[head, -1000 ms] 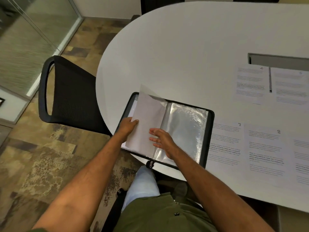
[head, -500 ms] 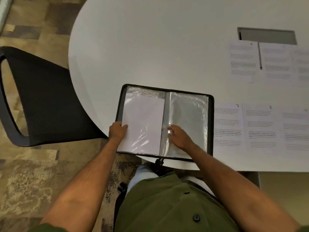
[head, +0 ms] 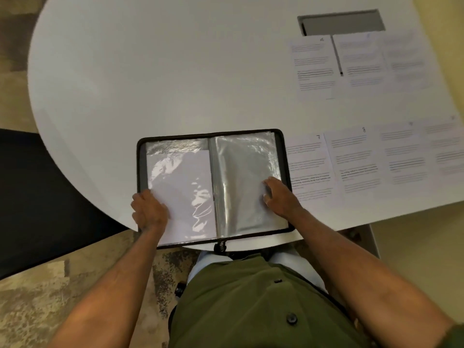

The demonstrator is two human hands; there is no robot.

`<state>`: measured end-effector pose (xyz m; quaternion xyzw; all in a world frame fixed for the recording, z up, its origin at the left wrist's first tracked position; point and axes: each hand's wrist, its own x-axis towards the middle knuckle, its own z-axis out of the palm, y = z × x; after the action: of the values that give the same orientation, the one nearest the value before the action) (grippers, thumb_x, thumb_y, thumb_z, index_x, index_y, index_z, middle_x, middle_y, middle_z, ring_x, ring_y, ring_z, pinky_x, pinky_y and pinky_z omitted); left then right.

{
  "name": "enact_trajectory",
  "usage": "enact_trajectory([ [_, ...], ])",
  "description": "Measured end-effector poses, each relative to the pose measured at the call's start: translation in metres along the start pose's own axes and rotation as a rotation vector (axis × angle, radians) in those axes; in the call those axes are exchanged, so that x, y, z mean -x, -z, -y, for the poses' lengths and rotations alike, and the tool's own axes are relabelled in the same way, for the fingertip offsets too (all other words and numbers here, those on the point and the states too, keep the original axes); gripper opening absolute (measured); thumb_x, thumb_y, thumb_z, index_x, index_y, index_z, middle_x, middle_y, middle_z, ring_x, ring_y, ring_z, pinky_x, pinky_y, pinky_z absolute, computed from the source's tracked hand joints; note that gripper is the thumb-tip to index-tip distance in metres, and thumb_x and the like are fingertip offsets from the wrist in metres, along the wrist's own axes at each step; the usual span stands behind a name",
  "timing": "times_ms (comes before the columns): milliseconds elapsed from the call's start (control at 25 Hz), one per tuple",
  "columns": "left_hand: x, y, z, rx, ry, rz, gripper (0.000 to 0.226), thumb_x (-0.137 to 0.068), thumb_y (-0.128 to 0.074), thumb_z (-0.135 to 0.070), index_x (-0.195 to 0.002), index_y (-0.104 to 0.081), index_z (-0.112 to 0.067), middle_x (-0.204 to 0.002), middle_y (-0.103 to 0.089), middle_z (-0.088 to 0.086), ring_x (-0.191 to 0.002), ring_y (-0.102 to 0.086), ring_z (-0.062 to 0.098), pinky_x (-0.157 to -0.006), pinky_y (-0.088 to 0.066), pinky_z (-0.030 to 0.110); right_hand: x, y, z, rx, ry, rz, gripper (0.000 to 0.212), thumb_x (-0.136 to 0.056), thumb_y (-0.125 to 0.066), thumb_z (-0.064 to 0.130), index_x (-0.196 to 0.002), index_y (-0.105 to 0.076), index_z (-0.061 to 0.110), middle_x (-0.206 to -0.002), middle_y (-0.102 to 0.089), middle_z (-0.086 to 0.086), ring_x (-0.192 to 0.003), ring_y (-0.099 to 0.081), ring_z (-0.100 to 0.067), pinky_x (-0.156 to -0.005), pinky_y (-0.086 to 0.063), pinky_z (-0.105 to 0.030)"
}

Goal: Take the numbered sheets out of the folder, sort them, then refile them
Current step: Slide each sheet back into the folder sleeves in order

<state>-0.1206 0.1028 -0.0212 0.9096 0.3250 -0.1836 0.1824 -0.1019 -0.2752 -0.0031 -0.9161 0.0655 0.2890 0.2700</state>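
Folder (head: 213, 187) open at table (head: 150, 84) near edge, overhanging. Left hand (head: 149, 212) grips sleeved sheet (head: 179, 192); right hand (head: 280, 195) flat, relaxed on empty sleeve (head: 244, 184). Risk: slick sleeves slip, folder tips off; sheets 7 (head: 310, 167), 8 (head: 355, 159) beside folder get knocked.

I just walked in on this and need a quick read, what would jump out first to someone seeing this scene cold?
The open black zip folder at the table's near edge, with clear sleeves: the left one holds a white sheet, the right one looks empty. Both hands are on it, the left hand at the lower left corner, the right hand on the right sleeve. To its right, printed numbered sheets lie in rows, with sheet 7 beside the folder.
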Motion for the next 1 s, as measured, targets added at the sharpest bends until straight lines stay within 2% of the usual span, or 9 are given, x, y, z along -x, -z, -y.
enact_trajectory([
  [80,0.006,-0.007,-0.025,-0.026,-0.088,0.005,0.052,-0.088,-0.069,-0.015,-0.136,-0.049,-0.007,-0.139,-0.045,0.020,-0.126,-0.046,0.042,-0.100,-0.046,0.055,-0.003,0.017,-0.015,-0.003,0.047,-0.083,0.047,-0.097,-0.061,0.020,-0.142,-0.049,0.014,-0.150,-0.047,-0.008,-0.136,-0.048,-0.029,-0.108,-0.040,-0.038],
  [200,0.020,-0.027,-0.086,-0.023,-0.202,0.048,0.049,-0.088,-0.069,-0.021,-0.132,-0.051,-0.008,-0.138,-0.046,0.019,-0.123,-0.047,0.041,-0.098,-0.046,0.055,-0.018,0.047,-0.049,0.033,0.091,-0.184,0.057,-0.101,-0.060,0.029,-0.152,-0.042,0.013,-0.164,-0.033,-0.010,-0.148,-0.035,-0.028,-0.119,-0.033,-0.045],
  [400,0.054,-0.069,-0.216,-0.052,-0.363,0.031,0.047,-0.088,-0.067,-0.024,-0.128,-0.055,-0.003,-0.131,-0.053,0.023,-0.116,-0.052,0.044,-0.093,-0.046,0.052,-0.061,0.111,-0.111,-0.003,0.119,-0.260,0.059,-0.102,-0.059,0.032,-0.154,-0.039,0.013,-0.165,-0.030,-0.010,-0.152,-0.029,-0.027,-0.122,-0.029,-0.044],
  [560,0.064,-0.098,-0.313,-0.010,-0.409,0.069,0.052,-0.091,-0.068,-0.028,-0.136,-0.053,-0.008,-0.143,-0.049,0.018,-0.124,-0.051,0.043,-0.096,-0.047,0.054,-0.101,0.167,-0.160,-0.002,0.096,-0.301,0.060,-0.100,-0.060,0.033,-0.153,-0.041,0.011,-0.165,-0.032,-0.011,-0.152,-0.029,-0.027,-0.121,-0.030,-0.043],
  [720,0.050,-0.114,-0.387,0.019,-0.478,0.098,0.061,-0.094,-0.067,-0.029,-0.147,-0.046,-0.008,-0.154,-0.039,0.015,-0.138,-0.040,0.039,-0.108,-0.041,0.052,-0.146,0.215,-0.193,-0.002,0.055,-0.333,0.063,-0.101,-0.058,0.038,-0.156,-0.037,0.012,-0.167,-0.028,-0.008,-0.153,-0.026,-0.026,-0.121,-0.028,-0.042],
  [880,0.016,-0.125,-0.453,0.022,-0.556,0.095,0.064,-0.096,-0.065,-0.033,-0.150,-0.042,-0.007,-0.155,-0.037,0.016,-0.140,-0.036,0.039,-0.109,-0.039,0.053,-0.206,0.258,-0.209,0.005,0.002,-0.357,0.070,-0.102,-0.054,0.044,-0.159,-0.028,0.011,-0.169,-0.021,-0.009,-0.156,-0.019,-0.027,-0.124,-0.026,-0.046],
  [1000,-0.017,-0.135,-0.500,0.007,-0.577,0.119,0.065,-0.097,-0.063,-0.036,-0.150,-0.041,-0.007,-0.155,-0.038,0.015,-0.144,-0.033,0.036,-0.113,-0.035,0.050,-0.254,0.281,-0.210,0.010,-0.051,-0.345,0.079,-0.102,-0.048,0.053,-0.163,-0.016,0.013,-0.171,-0.011,-0.007,-0.158,-0.009,-0.026,-0.127,-0.018,-0.046],
])
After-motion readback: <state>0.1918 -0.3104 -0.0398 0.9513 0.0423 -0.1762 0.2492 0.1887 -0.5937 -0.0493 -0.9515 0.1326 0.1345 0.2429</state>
